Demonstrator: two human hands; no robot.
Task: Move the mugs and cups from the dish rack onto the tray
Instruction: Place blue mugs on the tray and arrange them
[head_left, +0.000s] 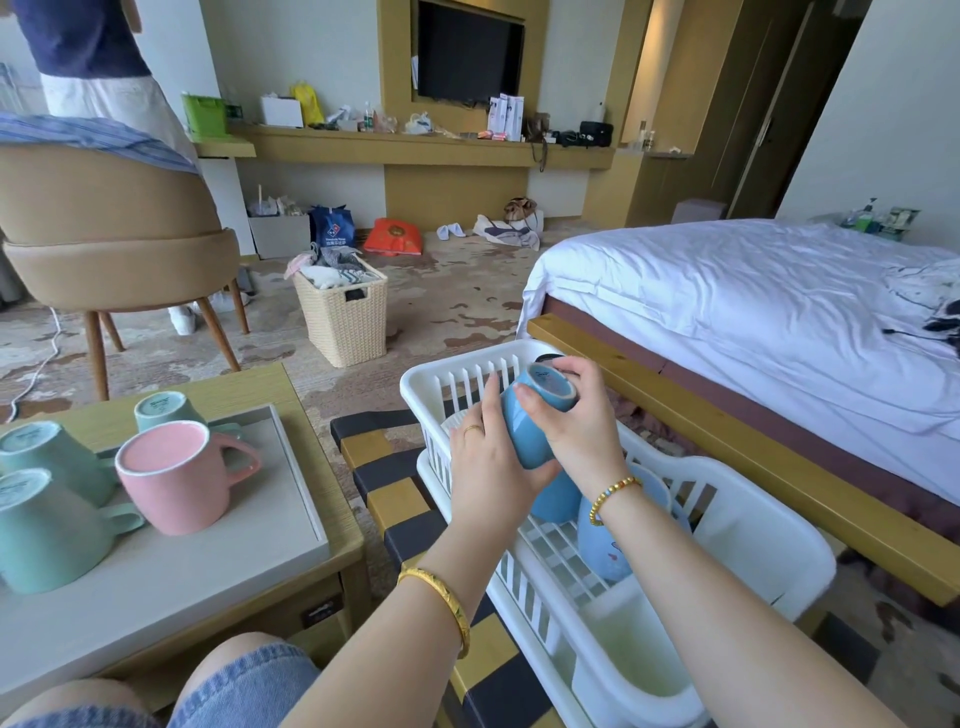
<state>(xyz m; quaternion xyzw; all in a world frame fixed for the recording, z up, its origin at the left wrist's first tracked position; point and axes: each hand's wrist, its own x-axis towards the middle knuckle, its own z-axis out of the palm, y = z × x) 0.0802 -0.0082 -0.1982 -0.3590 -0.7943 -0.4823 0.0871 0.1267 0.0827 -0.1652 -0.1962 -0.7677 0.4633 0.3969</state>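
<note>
— Where is the blue cup (535, 415)?
— Upside down, above the white dish rack (753, 499). The left hand (493, 462) and right hand (576, 421) both curl round it.
— What else is in the rack?
— Two more blue cups, low by the rim.
— And the tray (171, 566)?
— Three green mugs (47, 530) and one pink mug (174, 478), all bunched at the left. The near right part is bare.

Hotel bedroom: bed (753, 301), wall television (467, 52).

Glossy blue ceramic cup (530, 421), white slatted plastic dish rack (727, 499), matt grey tray (218, 561), woven wicker basket (343, 312)
</note>
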